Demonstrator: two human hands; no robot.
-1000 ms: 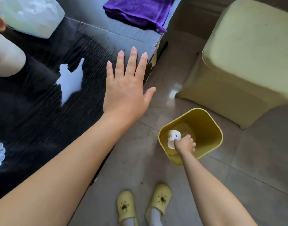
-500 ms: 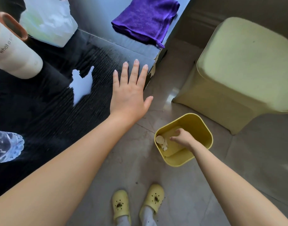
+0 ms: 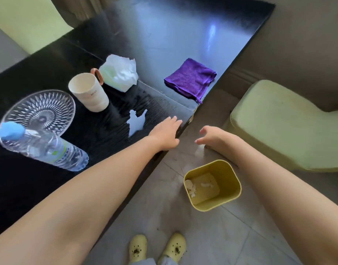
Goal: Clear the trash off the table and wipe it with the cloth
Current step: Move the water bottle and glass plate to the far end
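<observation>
1. My left hand (image 3: 167,133) lies flat, palm down and fingers spread, on the near right edge of the black table (image 3: 49,73). It grips nothing.
2. My right hand (image 3: 215,138) hangs in the air just off the table's edge, over the floor, fingers loosely curled and apart. It is empty.
3. The purple cloth (image 3: 190,79) lies folded on the far right part of the table, close to its right edge, beyond my left hand. One corner of it reaches that edge.
4. A crumpled white tissue pack (image 3: 118,74) sits near the middle of the table, left of the cloth.
5. Just beside the pack, on its near left, stands a cream cup (image 3: 89,94) with a brown handle. I cannot tell whether the two touch.
6. A clear glass plate (image 3: 39,111) lies left of the cup. A clear plastic bottle (image 3: 42,147) with a blue cap lies on its side nearer to me, the cap end overlapping the plate's near rim.
7. A bright white patch (image 3: 135,121) shows on the dark surface between the cup and my left hand; I cannot tell if it is paper or a reflection.
8. The yellow bin (image 3: 229,196) stands on the tiled floor to the right of the table, below my right forearm. Inside it are a small white cup and bits of white scrap.
9. A pale green stool (image 3: 288,123) stands to the right, beyond the bin.
10. My feet in yellow clogs (image 3: 156,249) show at the near edge.
</observation>
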